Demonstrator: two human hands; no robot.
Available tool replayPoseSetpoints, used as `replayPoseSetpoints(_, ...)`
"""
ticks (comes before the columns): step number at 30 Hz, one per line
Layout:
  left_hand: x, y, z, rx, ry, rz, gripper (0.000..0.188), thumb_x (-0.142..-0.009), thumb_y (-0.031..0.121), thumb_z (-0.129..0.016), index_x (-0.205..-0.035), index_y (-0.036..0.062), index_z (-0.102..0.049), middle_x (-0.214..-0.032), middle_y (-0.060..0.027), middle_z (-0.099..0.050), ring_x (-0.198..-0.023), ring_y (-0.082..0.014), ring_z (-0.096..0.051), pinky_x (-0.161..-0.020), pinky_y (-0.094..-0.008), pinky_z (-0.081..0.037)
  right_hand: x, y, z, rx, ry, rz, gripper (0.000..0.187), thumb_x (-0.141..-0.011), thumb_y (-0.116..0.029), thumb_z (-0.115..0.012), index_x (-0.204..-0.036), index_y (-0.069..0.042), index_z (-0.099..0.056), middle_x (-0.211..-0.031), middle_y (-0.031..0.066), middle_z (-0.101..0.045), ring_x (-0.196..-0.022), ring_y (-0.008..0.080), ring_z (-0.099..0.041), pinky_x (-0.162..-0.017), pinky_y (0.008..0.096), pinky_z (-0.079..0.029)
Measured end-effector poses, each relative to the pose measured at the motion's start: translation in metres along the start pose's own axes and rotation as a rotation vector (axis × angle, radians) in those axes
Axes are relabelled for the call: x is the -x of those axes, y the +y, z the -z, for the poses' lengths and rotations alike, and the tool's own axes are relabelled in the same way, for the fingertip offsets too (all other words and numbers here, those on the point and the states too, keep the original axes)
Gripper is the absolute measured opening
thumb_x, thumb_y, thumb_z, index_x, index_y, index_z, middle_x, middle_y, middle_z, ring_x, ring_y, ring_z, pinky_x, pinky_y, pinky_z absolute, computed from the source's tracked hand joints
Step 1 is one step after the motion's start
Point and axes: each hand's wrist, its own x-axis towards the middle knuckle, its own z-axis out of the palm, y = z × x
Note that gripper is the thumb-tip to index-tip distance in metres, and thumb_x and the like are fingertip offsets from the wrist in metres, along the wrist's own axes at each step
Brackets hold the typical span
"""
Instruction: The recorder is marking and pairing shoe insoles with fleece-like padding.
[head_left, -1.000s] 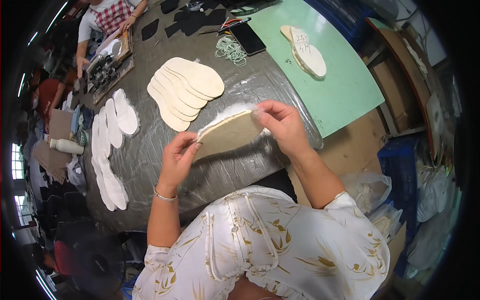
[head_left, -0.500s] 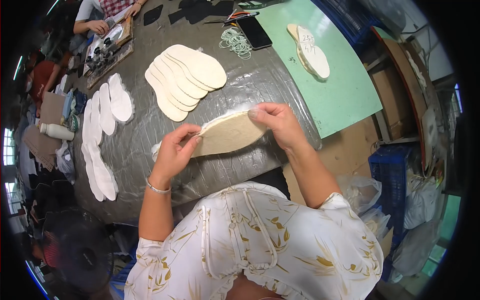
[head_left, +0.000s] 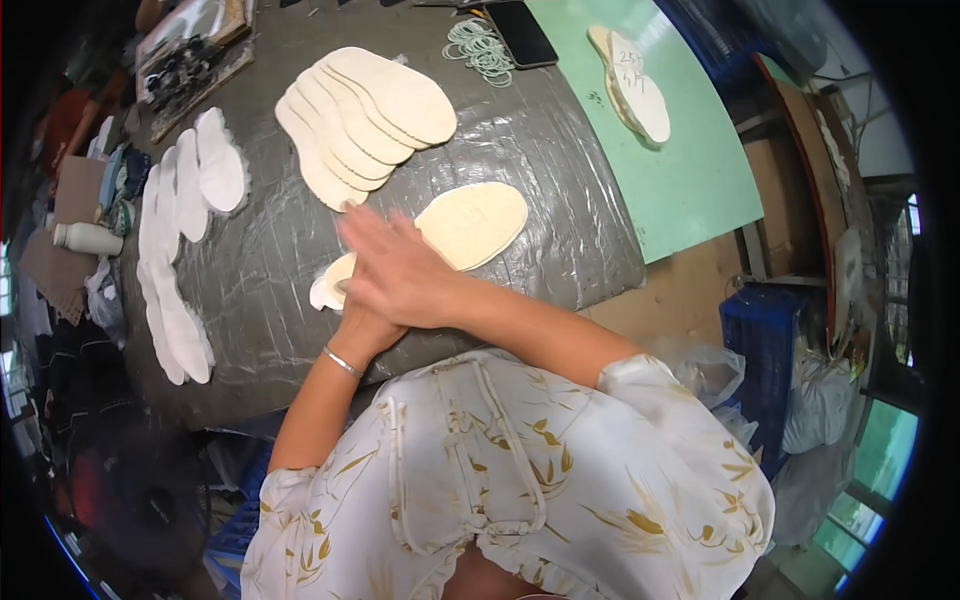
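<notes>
A cream insole (head_left: 474,226) lies flat on the grey plastic-covered table in front of me, its heel end toward the left. White fleece shows along its rim near the heel. My right hand (head_left: 405,278) reaches over the middle of the insole, its fingers stretched out and blurred by motion. Beneath it, near the heel, is my left hand (head_left: 368,322); the right hand covers its fingers, so their grip cannot be seen. Just beyond my hands is a fanned stack of cream insoles (head_left: 365,125). White fleece insoles (head_left: 180,250) lie overlapped in a row at the left.
On a green board (head_left: 690,205) at the right lies a bundle of insoles (head_left: 635,90) with handwriting on top. A black phone (head_left: 520,35) and a heap of pale green bands (head_left: 478,52) sit at the back. A white bottle (head_left: 88,239) stands at far left.
The insole was held up between both hands; now it lies flat on the table. My right hand has swung left across my left hand. The view has shifted slightly.
</notes>
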Motion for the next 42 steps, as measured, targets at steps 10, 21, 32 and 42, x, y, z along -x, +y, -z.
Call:
replayPoseSetpoints(10,0.0,0.005,0.008,0.098,-0.105,0.069,0.078,-0.077,0.033,-0.075,-0.141,0.0009,-0.043,-0.147,-0.0179,-0.042,-0.139,-0.0371,-0.033,-0.114,-0.0529,-0.023,0.014,0.076,0.001,0.404,0.133,-0.182,0.063,-0.095,-0.04,-0.05,-0.141,0.002,-0.04,-0.15,0.0215,-0.036,-0.14,0.0375,-0.031,-0.113,0.0563,-0.023)
replayPoseSetpoints(21,0.048,-0.017,0.015,0.056,-0.058,0.385,0.087,-0.08,0.037,-0.072,-0.148,0.0027,-0.031,-0.156,-0.0161,-0.028,-0.144,-0.0393,-0.022,-0.116,-0.0521,-0.018,0.041,0.091,0.032,0.664,0.177,-0.399,0.064,-0.092,-0.043,-0.055,-0.142,-0.004,-0.042,-0.15,0.0174,-0.038,-0.14,0.0386,-0.031,-0.111,0.0618,-0.019)
replayPoseSetpoints(32,0.048,-0.04,0.022,0.311,0.32,0.497,0.06,-0.087,0.019,-0.066,-0.141,0.0013,-0.044,-0.142,-0.0181,-0.047,-0.133,-0.0353,-0.042,-0.113,-0.0438,-0.026,0.061,0.094,0.101,0.009,0.134,-0.475,0.068,-0.077,-0.022,-0.077,-0.136,-0.001,-0.05,-0.121,0.0196,-0.062,-0.108,0.0339,-0.061,-0.093,0.0378,-0.047)
replayPoseSetpoints(42,0.049,-0.049,0.043,0.556,0.138,0.573,0.035,-0.073,0.013,-0.079,-0.102,0.0022,-0.063,-0.094,-0.0078,-0.057,-0.091,-0.0232,-0.055,-0.087,-0.0342,-0.044,0.086,0.099,0.12,-0.332,0.07,-0.481,0.029,-0.08,-0.006,-0.07,-0.107,0.002,-0.063,-0.1,0.0038,-0.06,-0.092,0.0144,-0.057,-0.082,0.0279,-0.046)
